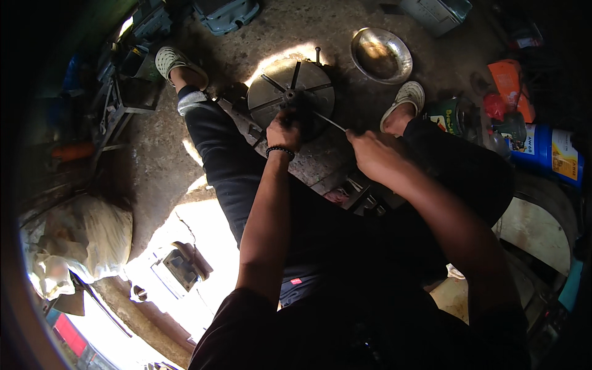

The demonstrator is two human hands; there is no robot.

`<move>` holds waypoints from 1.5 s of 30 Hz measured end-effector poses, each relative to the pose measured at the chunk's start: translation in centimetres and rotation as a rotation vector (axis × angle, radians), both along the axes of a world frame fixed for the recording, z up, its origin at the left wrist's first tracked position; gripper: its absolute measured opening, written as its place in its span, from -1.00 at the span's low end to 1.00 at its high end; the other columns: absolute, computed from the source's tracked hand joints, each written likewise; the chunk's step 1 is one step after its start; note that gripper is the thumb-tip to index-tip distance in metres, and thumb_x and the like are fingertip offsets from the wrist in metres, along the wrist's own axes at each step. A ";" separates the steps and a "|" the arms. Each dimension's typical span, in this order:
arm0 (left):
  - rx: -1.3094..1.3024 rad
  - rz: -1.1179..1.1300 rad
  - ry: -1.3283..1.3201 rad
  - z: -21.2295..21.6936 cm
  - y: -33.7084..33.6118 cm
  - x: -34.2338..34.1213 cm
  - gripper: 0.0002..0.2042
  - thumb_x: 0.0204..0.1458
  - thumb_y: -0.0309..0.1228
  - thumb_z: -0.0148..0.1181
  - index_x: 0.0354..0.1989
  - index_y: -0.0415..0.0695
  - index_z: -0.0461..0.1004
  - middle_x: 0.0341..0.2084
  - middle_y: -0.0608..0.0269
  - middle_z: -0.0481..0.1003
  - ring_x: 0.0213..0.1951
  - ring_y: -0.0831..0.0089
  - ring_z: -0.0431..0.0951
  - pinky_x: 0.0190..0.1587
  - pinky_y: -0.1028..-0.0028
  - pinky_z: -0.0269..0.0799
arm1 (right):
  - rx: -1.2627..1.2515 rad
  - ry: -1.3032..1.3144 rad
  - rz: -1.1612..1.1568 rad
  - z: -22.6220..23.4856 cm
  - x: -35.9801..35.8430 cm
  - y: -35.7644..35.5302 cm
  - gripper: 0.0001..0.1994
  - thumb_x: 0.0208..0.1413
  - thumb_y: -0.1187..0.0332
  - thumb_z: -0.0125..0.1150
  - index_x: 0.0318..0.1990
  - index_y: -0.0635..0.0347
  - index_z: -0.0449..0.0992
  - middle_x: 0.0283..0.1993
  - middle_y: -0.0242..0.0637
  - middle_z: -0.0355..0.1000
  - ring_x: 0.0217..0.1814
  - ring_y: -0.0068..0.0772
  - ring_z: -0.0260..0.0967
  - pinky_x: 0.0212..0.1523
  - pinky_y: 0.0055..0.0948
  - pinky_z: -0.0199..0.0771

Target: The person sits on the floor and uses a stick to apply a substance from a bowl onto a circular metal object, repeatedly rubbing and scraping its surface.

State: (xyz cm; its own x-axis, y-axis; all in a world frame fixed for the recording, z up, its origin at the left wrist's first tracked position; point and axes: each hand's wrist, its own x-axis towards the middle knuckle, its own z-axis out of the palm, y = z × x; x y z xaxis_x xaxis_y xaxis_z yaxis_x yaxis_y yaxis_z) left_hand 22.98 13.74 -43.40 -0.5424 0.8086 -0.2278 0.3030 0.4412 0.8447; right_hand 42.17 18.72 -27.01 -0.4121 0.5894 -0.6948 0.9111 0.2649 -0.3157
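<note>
In front of me on the floor stands a round, slotted metal plate (262, 95) with a hub at its middle. My left hand (283, 132), a dark bead bracelet at its wrist, is closed at the near side of the hub around a dark part (303, 110) deep in shadow; its kind is hard to make out. Closed too, my right hand (375, 153) grips a thin metal rod (330, 121). The rod's far tip reaches the dark part beside my left hand. Inside my right hand the rod's other end is hidden.
A shiny metal bowl (404, 61) lies beyond my right foot. Blue containers (539, 148), a green can (445, 117) and an orange object (509, 83) stand at the right. On the left are a metal frame (117, 111) and a crumpled plastic sack (92, 234).
</note>
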 end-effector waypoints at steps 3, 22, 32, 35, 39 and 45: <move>0.083 0.047 -0.006 -2.3 0.2 0.2 -0.67 -0.12 -0.39 0.14 -0.11 -0.02 0.54 -0.21 -0.01 0.57 -0.09 0.08 0.56 -0.02 0.26 0.46 | 0.031 0.068 0.009 -5.2 -0.2 1.4 -0.62 0.17 0.48 -0.16 0.16 0.18 0.31 -0.04 0.12 0.39 0.03 0.05 0.40 -0.05 -0.12 0.45; -0.040 -0.700 0.148 -1.8 -2.2 6.4 -0.68 -0.02 -0.34 0.08 -0.05 -0.03 0.50 -0.22 0.06 0.56 -0.19 0.07 0.58 -0.08 0.25 0.50 | 0.019 -0.421 0.345 2.9 6.0 -0.7 -0.56 0.12 0.48 -0.08 0.20 0.10 0.34 -0.15 -0.05 0.51 -0.07 -0.05 0.50 -0.05 -0.15 0.49; 0.184 -0.064 0.013 1.0 -0.4 -0.2 -0.68 -0.12 -0.45 0.14 -0.11 -0.03 0.53 -0.23 -0.05 0.56 -0.10 0.08 0.56 -0.05 0.29 0.46 | 0.170 -0.141 0.188 5.0 2.0 -0.8 -0.46 0.01 0.55 0.01 0.23 0.06 0.31 -0.28 0.05 0.49 -0.28 0.01 0.51 -0.20 -0.10 0.52; 0.132 0.019 0.029 0.4 0.4 -0.9 -0.68 -0.11 -0.44 0.15 -0.10 -0.04 0.53 -0.21 -0.02 0.57 -0.08 0.11 0.56 -0.03 0.31 0.46 | 0.229 -0.030 0.226 2.9 1.2 0.0 -0.49 0.02 0.55 -0.02 0.21 0.09 0.33 -0.24 0.06 0.49 -0.23 0.05 0.51 -0.21 -0.11 0.53; 0.039 0.034 0.010 -0.4 0.7 -0.4 -0.69 -0.10 -0.42 0.14 -0.11 -0.03 0.54 -0.21 0.01 0.58 -0.09 0.13 0.57 -0.02 0.30 0.46 | 0.169 0.006 0.250 0.9 -1.3 2.5 -0.51 0.04 0.58 -0.07 0.19 0.15 0.33 -0.16 0.11 0.47 -0.05 0.06 0.47 -0.13 -0.07 0.50; 0.046 0.054 -0.032 -3.0 0.7 -0.8 -0.70 -0.10 -0.41 0.14 -0.13 -0.04 0.55 -0.23 0.01 0.58 -0.11 0.13 0.59 -0.05 0.31 0.47 | 0.105 -0.023 0.316 -0.1 -2.2 4.6 -0.47 0.05 0.61 -0.11 0.24 0.09 0.30 0.04 0.06 0.39 -0.03 0.11 0.44 -0.07 -0.10 0.49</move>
State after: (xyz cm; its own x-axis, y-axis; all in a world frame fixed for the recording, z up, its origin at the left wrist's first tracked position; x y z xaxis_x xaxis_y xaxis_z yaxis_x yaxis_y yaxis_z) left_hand 22.21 14.41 -46.39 -0.5784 0.7886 -0.2086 0.2527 0.4163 0.8734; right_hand 39.97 23.36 -27.09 -0.5709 0.5039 -0.6482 0.7852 0.5659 -0.2516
